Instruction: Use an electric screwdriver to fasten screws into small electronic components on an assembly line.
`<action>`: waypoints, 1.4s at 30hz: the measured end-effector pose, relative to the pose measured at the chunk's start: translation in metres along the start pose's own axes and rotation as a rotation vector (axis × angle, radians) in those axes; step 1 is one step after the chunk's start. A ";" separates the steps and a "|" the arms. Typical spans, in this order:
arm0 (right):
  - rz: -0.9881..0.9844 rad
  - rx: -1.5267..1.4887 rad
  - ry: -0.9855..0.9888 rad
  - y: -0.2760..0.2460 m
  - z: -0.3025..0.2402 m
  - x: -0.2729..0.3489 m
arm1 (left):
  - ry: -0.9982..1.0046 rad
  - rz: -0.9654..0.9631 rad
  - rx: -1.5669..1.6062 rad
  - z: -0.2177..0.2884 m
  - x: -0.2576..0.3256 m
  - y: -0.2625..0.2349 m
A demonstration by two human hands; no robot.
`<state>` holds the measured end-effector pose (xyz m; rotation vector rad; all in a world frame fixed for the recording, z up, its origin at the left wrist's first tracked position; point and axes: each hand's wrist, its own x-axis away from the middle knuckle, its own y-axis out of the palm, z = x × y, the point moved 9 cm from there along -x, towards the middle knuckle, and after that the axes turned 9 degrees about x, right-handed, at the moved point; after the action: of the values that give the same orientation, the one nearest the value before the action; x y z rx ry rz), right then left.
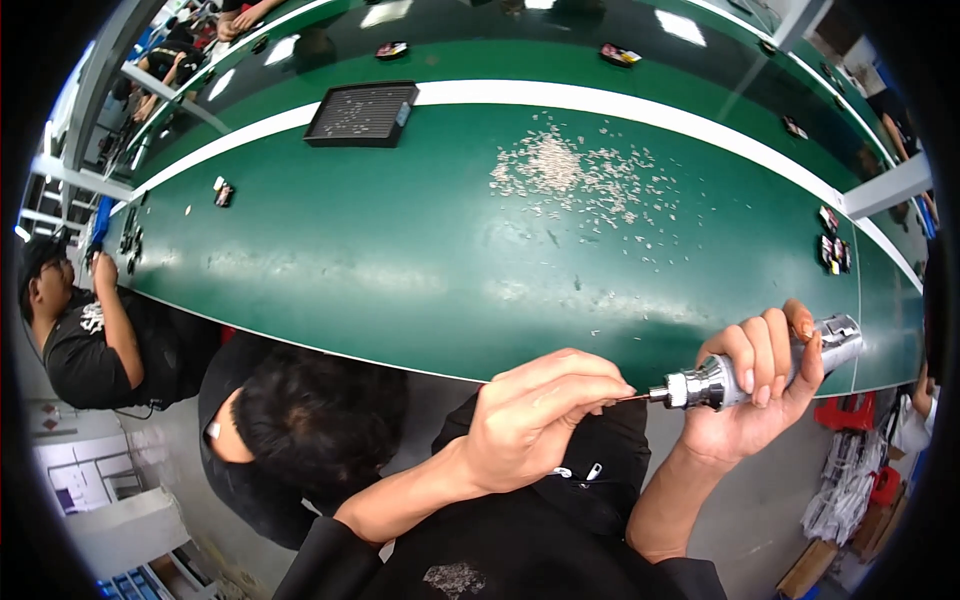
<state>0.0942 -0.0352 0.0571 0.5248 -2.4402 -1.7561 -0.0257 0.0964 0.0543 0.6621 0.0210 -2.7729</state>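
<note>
My right hand (pixel 757 372) wraps around a silver cylindrical hand-held power tool (pixel 708 384), lying nearly level with its nose toward the left. A thin reddish bit (pixel 636 398) sticks out of its narrow black tip. At the end of that bit, the fingers of my left hand (pixel 535 415) are pinched together. Whatever lies between those fingertips is too small and hidden to make out. Both hands are above my lap, at the near edge of the green table (pixel 380 250). Beyond them, many small pale pieces (pixel 560 165) are heaped and scattered on the tabletop.
A black ribbed tray (pixel 360 115) with small pieces in it stands at the far left. Small dark-and-red items (pixel 832 250) lie near the right end. A white strip (pixel 560 95) borders the far side. One person (pixel 310 420) bends down close on my left; another (pixel 90 330) sits farther off.
</note>
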 end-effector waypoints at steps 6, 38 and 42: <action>0.026 0.036 -0.008 -0.010 -0.001 -0.001 | -0.056 0.042 -0.035 -0.012 0.002 0.000; -0.007 0.090 -0.038 -0.021 -0.014 0.003 | -0.204 0.029 0.400 -0.041 0.009 0.021; -0.042 0.136 -0.063 -0.020 -0.017 0.005 | -0.198 0.031 0.313 -0.039 0.007 0.019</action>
<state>0.0981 -0.0577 0.0431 0.5451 -2.6247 -1.6549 -0.0087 0.0790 0.0174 0.4494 -0.4684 -2.8234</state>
